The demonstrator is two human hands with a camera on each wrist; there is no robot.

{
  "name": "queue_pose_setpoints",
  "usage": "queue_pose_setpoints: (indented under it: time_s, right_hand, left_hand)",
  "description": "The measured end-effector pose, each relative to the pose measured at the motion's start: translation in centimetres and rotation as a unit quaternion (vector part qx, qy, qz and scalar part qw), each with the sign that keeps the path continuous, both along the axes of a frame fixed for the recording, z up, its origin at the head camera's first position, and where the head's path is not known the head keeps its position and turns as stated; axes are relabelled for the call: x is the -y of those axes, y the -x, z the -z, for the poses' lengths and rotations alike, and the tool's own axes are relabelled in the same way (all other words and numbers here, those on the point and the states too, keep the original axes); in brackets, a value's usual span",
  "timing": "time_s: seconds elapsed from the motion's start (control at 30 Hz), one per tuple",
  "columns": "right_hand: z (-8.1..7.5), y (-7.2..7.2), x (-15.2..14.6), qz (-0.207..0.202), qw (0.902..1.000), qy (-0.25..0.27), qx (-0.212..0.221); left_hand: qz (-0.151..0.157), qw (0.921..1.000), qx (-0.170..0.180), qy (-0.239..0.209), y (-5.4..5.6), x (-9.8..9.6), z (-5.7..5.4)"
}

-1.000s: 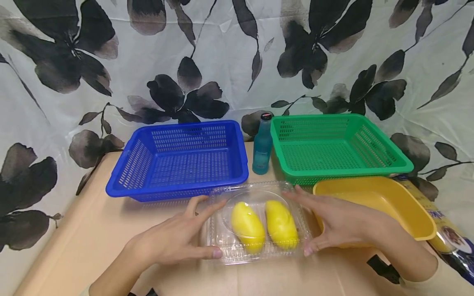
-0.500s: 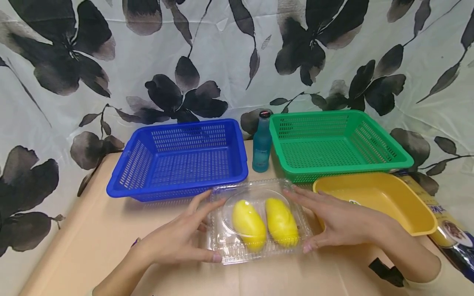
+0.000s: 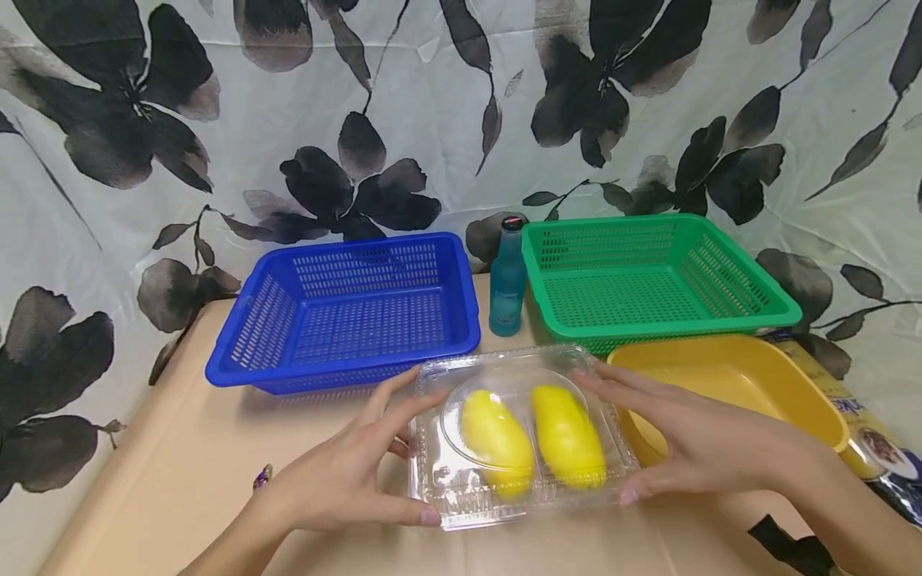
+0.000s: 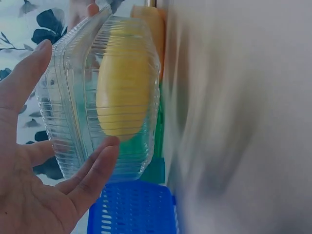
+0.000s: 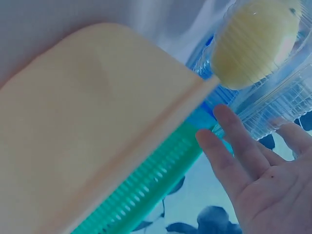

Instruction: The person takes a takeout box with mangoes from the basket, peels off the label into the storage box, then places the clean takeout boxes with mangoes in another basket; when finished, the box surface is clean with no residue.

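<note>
A clear plastic clamshell container (image 3: pixel 504 364) with its lid down is held between both hands. Two yellow mangoes (image 3: pixel 497 440) lie side by side inside it. My left hand (image 3: pixel 360 476) grips the left side, thumb at the near corner and fingers along the far part. On the opposite side, my right hand (image 3: pixel 706 444) holds the edge, its thumb near the front corner. In the left wrist view, the container's ribbed wall (image 4: pixel 73 122) stands off the table surface, with fingers on lid and base. The right wrist view shows fingertips (image 5: pixel 226 114) near the container's side.
Behind stand a blue perforated basket (image 3: pixel 346 370) and a green one (image 3: pixel 677 330), with a teal bottle (image 3: pixel 507 288) upright between them. A yellow plastic tub (image 3: pixel 828 428) sits at the right, beside a shiny printed packet (image 3: pixel 882 452). A floral cloth (image 3: pixel 461 120) hangs at the back.
The container with the mangoes has risen off the table and shifted slightly right, tilting a little. Both hands have moved with it, the right one further right.
</note>
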State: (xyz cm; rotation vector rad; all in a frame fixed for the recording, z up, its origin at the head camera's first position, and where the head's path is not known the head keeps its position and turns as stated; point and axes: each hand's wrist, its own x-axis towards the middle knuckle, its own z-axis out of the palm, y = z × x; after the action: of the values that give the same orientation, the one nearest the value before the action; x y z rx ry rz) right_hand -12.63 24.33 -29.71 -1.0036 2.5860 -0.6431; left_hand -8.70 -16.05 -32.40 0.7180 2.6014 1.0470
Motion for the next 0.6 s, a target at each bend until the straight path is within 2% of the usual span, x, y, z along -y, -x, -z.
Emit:
queue_pose_setpoints:
  time_s: [0.13, 0.33, 0.43, 0.6]
  right_hand:
    - [-0.5, -0.5, -0.8, 0.013, 0.9998, 0.005, -0.016]
    - [-1.3, -0.8, -1.7, 0.034, 0.9983, 0.005, -0.046]
    - [-1.9, -0.6, -2.2, 0.030, 0.9967, 0.008, -0.075]
    - [-3.2, 0.1, -3.3, 0.036, 0.9908, 0.001, -0.130]
  left_hand:
    - [0.006, 0.9998, -0.003, -0.016, 0.0, -0.5, -0.4]
    - [-0.001, 0.9990, -0.030, -0.034, 0.3, -1.4, -1.2]
    - [-0.005, 0.9985, -0.034, -0.042, 0.7, -2.0, -1.6]
    - [0.011, 0.9950, -0.073, -0.068, 1.6, -3.1, -1.9]
